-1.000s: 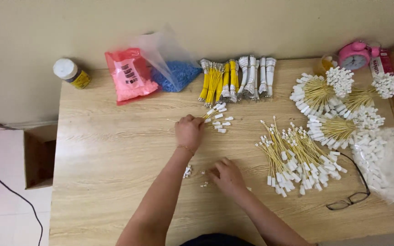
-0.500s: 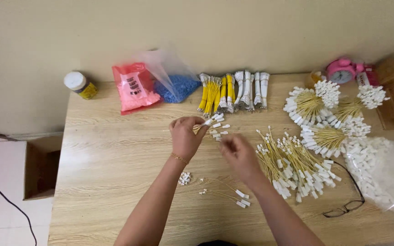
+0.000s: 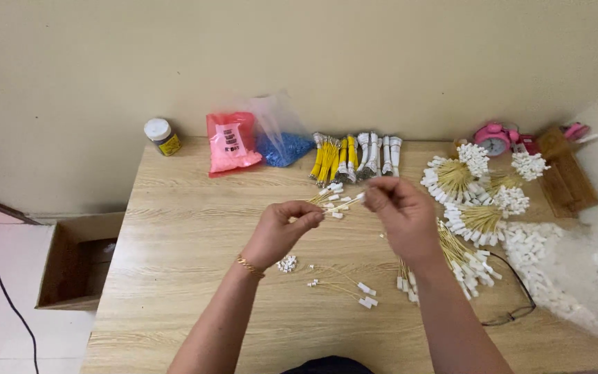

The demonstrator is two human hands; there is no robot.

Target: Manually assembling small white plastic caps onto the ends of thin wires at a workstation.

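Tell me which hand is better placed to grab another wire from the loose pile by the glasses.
Probably the right hand: the loose wire pile lies just beneath it, while the left hand is farther away across the table.

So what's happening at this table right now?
A person sits at a wooden table and holds a thin yellowish wire with a white connector stretched between both raised hands: the left hand pinches one end, the right hand the connector end. Below lie a few loose wires and a small heap of white bits. Bundles of similar wires sit to the right, with yellow and white bundles, a pink bag and a jar along the wall.
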